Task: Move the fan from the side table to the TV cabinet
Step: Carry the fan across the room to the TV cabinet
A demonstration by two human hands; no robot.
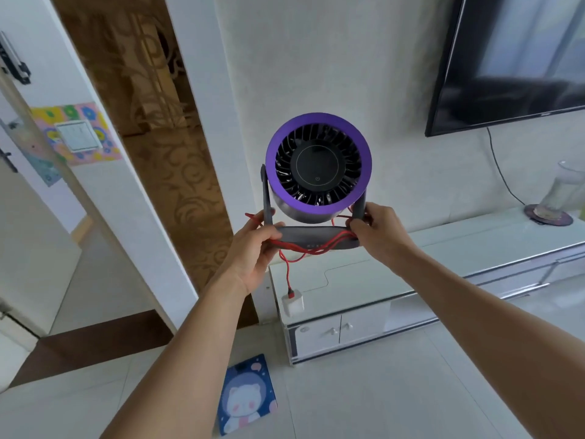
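A small round fan (318, 166) with a purple ring and black blades hangs in the air on its grey U-shaped stand. My left hand (253, 248) grips the stand's left end, and my right hand (380, 232) grips its right end. A red cable (311, 247) is looped around the base, and its white plug (292, 301) dangles below. The fan is held above the left end of the white TV cabinet (443, 258), apart from its top.
A black TV (512, 58) hangs on the wall at the upper right. A glass vase (565, 191) stands on a dark coaster at the cabinet's right. A blue cartoon scale (245, 396) lies on the floor. A doorway opens on the left.
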